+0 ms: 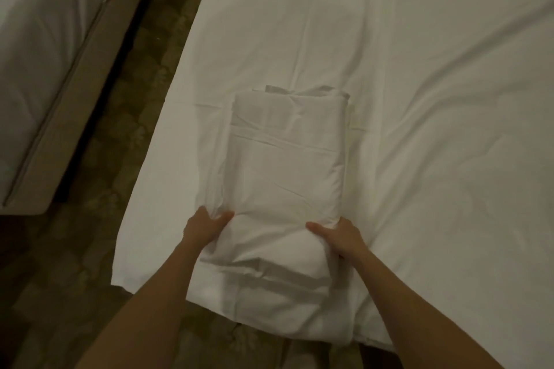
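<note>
A folded white sheet (284, 177) lies as a long thick bundle on the white bed (434, 99), near its front left corner. The bundle's near end hangs over the bed's front edge. My left hand (204, 228) grips the bundle's left side, thumb on top and fingers tucked into the cloth. On the right side, my right hand (341, 238) holds it the same way, thumb pointing inward on top. Both forearms reach in from the bottom of the view.
A second bed (39, 54) with a beige frame stands at the left. Between the two beds runs a strip of dark patterned carpet (120, 135). The bed sheet stretches wide to the right and back with shallow wrinkles.
</note>
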A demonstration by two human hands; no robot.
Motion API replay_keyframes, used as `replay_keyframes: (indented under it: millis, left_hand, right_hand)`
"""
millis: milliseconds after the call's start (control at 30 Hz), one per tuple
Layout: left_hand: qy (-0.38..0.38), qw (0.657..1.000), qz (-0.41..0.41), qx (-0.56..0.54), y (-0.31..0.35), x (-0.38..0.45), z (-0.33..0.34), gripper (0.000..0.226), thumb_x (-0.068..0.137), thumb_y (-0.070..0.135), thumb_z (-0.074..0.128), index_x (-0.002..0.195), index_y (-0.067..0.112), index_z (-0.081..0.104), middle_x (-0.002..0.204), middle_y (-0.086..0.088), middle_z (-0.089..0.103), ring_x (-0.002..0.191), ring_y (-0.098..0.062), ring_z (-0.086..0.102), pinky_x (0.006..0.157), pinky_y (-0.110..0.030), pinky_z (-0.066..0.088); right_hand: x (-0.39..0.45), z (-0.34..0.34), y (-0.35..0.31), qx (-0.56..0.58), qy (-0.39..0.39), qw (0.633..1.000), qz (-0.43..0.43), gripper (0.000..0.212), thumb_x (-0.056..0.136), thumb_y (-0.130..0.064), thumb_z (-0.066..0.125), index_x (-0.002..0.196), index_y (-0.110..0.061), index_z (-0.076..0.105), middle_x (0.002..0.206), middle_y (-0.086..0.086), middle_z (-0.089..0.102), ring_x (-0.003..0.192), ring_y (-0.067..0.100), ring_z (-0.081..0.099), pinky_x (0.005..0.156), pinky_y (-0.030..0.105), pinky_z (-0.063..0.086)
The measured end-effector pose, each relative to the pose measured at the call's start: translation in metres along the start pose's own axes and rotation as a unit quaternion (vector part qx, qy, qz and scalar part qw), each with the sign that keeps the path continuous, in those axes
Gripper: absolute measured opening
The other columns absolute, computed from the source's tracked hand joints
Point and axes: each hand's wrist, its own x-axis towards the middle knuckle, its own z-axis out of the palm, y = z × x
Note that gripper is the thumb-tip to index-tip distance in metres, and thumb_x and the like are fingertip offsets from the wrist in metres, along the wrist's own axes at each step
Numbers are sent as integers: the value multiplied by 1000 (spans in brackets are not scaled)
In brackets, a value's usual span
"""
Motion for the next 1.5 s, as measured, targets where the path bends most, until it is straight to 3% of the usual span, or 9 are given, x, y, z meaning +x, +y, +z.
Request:
replay_keyframes:
  millis: [200,267,333,433,567,733,967,1167,1500]
  left_hand:
    - [45,998,-51,12,-7,-22,8,83,80,57,67,136,0,43,131,-19,54,120,-38,52,99,-42,41]
    - [33,997,-68,4,-17,-32,9,83,79,55,69,135,-2,44,129,-21,55,116,-39,55,98,-44,45]
    - [-2,995,-92,-38,-27,-41,10,77,82,47,70,135,-2,43,125,-21,57,99,-37,64,85,-41,51]
    - [-26,988,-130,-82,-35,-61,16,56,90,34,64,129,0,43,105,-18,63,68,-29,67,59,-29,43]
    - [-19,986,-138,88,-22,-86,22,62,92,38,58,135,0,33,121,-17,57,80,-27,66,67,-32,49]
    - [19,954,10,300,82,-138,31,54,94,45,50,133,7,47,134,-12,53,119,-29,53,95,-33,43]
    - [24,939,202,278,234,-279,131,42,92,46,49,119,15,54,118,-5,61,105,-23,59,86,-32,46]
    - [-10,904,317,288,324,-411,225,37,90,41,52,117,16,59,115,-4,65,100,-20,62,82,-30,49]
    - [42,818,475,321,474,-523,251,34,90,37,53,118,20,61,115,-4,66,106,-22,61,86,-31,46]
  right_hand:
    - [-29,5,10,-45,-54,996,52,91,79,-65,61,139,-1,41,140,16,49,125,31,51,98,33,44]
    - [-43,7,15,-28,-96,993,64,71,83,-61,59,125,-4,53,113,14,65,95,26,67,75,28,54]
    - [-59,13,26,25,-147,984,98,44,87,-51,61,101,-9,56,77,7,68,54,13,63,47,19,44]
    - [-70,19,42,49,-131,986,92,35,89,-48,57,99,-14,56,68,2,67,52,10,57,48,17,39]
    - [-82,-3,46,-87,-197,975,64,43,94,-36,51,122,-3,53,76,3,65,58,12,56,52,19,40]
    - [-95,-99,9,-264,-70,957,-103,47,92,-35,52,123,0,55,126,18,59,113,29,58,85,29,46]
    - [-202,-310,-9,-256,170,909,-280,44,95,-36,48,131,-10,45,130,11,52,114,27,53,89,35,44]
    - [-262,-417,112,-263,237,909,-220,44,95,-40,47,130,-13,44,132,9,50,118,27,50,92,35,44]
    - [-301,-489,241,-208,222,949,-77,50,98,-44,43,136,-11,39,137,9,47,121,25,49,97,33,43]
